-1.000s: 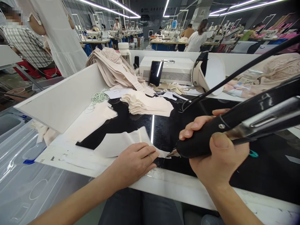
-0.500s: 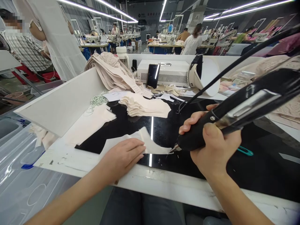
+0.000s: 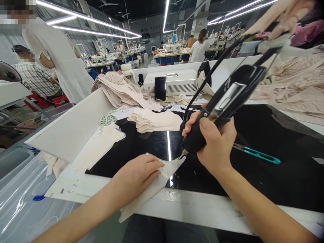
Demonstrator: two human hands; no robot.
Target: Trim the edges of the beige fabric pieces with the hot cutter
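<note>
Head: pale cloth (image 3: 155, 185), perhaps, now over table edge (image 3: 192, 205)

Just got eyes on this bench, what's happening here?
The left hand presses a pale fabric piece down on the black work surface. The right hand grips a black handheld tool, its metal tip at the piece's edge. A stack of cut pieces lies behind, and teal-handled tweezers lie to the right.

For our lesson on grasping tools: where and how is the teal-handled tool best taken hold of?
I would pinch the teal-handled tool by its teal end, across the narrow width, from above and the right: it lies flat, and its metal end points toward the right hand.
</note>
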